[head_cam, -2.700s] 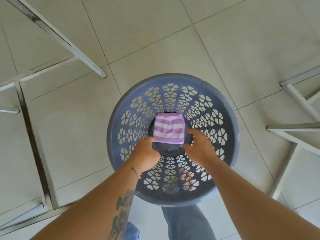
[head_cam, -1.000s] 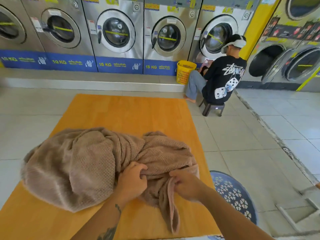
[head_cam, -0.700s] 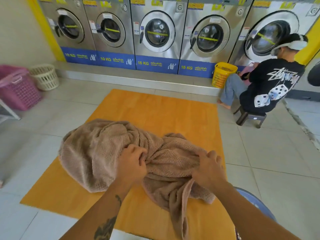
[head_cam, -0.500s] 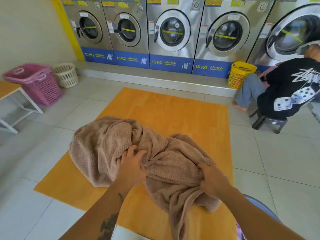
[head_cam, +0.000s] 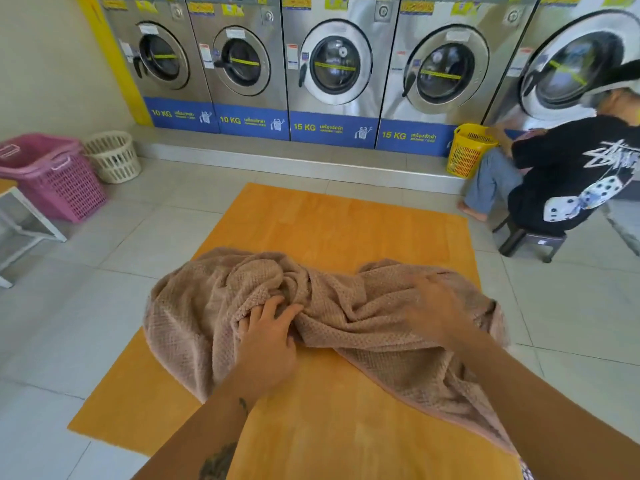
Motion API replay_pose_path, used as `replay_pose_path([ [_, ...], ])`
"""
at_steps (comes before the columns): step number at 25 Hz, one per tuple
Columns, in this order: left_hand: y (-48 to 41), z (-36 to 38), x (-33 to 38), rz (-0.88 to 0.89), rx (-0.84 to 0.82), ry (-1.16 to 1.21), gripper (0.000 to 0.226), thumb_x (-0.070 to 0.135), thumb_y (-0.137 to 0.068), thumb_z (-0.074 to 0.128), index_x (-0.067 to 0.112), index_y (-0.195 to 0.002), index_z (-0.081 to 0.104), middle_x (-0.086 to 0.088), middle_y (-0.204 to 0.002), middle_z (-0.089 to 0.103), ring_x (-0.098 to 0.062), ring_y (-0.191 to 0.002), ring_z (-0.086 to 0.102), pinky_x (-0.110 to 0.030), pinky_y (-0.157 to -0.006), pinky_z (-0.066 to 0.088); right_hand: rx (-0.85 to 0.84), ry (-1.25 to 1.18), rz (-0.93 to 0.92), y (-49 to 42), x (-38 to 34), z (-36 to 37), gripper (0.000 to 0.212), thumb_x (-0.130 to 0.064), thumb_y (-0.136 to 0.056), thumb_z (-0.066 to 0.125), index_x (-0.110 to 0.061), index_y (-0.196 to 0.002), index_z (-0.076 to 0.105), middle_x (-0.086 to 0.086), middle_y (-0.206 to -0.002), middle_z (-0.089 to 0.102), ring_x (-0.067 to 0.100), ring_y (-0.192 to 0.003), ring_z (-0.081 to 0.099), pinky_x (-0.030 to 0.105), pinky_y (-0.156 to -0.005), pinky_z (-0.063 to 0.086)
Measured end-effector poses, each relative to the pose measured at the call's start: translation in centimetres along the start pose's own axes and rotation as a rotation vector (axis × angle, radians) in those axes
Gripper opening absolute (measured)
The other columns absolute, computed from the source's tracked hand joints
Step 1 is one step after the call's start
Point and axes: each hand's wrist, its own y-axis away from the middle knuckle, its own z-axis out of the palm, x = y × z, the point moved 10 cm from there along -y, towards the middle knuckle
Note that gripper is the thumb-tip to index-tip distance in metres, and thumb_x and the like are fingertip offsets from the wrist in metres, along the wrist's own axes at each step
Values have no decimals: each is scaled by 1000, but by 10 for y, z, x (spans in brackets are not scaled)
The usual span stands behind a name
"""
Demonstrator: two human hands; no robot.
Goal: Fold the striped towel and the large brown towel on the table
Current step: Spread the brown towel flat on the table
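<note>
The large brown towel (head_cam: 353,306) lies crumpled in a heap across the orange wooden table (head_cam: 332,223). One end hangs over the near right edge. My left hand (head_cam: 270,337) rests on the towel's middle, its fingers dug into a fold. My right hand (head_cam: 436,306), blurred by motion, lies on the right part of the heap; whether it grips cloth is unclear. The striped towel is out of sight.
A row of washing machines (head_cam: 332,64) lines the far wall. A person in a black shirt (head_cam: 568,181) sits on a stool at the right beside a yellow basket (head_cam: 467,150). A pink basket (head_cam: 52,174) and a cream basket (head_cam: 112,155) stand at the left.
The striped towel was set in the blue basket, then I turned to the table. Over the last second both hands have worked over the brown towel, the right hand sliding farther right and spreading the heap.
</note>
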Motion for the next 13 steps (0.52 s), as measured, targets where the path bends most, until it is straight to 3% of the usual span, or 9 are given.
replay_pose_path([
  [3, -18, -8, -11, 192, -32, 91, 58, 24, -90, 49, 39, -145, 37, 5, -149, 28, -25, -129, 32, -45, -106, 34, -37, -130, -131, 2, -91, 49, 57, -24, -87, 56, -29, -142, 43, 5, -142, 39, 32, -129, 43, 46, -100, 44],
  [5, -30, -21, -25, 277, 22, 34, 66, 23, -86, 51, 36, -148, 34, 1, -149, 28, -27, -130, 32, -48, -105, 35, -58, -45, -123, -1, -131, 72, 65, -36, -86, 53, -33, -148, 32, 3, -147, 32, 36, -140, 26, 53, -106, 38],
  [7, -38, -35, -50, 226, 51, -27, 78, 28, -81, 49, 39, -153, 21, -5, -156, 12, -33, -141, 15, -56, -111, 25, -131, 139, -22, -4, -144, 91, 67, -41, -88, 50, -36, -150, 25, 4, -152, 25, 39, -146, 10, 59, -109, 31],
  [8, -44, -38, -68, 165, 19, -10, 83, 28, -81, 49, 42, -154, 12, -6, -159, -1, -35, -145, 5, -57, -113, 21, -156, 230, 41, -4, -140, 98, 63, -40, -90, 50, -36, -149, 28, 5, -152, 25, 41, -146, 11, 60, -109, 30],
  [10, -58, -40, -104, 79, -66, 89, 85, 23, -87, 55, 44, -154, 7, 0, -159, -12, -36, -147, 4, -53, -112, 32, -154, 339, 210, 0, -118, 91, 48, -32, -92, 48, -31, -139, 42, 9, -148, 33, 42, -138, 27, 59, -106, 34],
  [13, -72, -60, -141, 103, -15, 180, 68, 28, -93, 58, 34, -153, 26, -5, -157, 13, -34, -141, 26, -47, -107, 42, -7, 350, 418, 6, -95, 56, 37, -22, -91, 47, -22, -128, 51, 10, -137, 45, 39, -125, 44, 55, -101, 40],
])
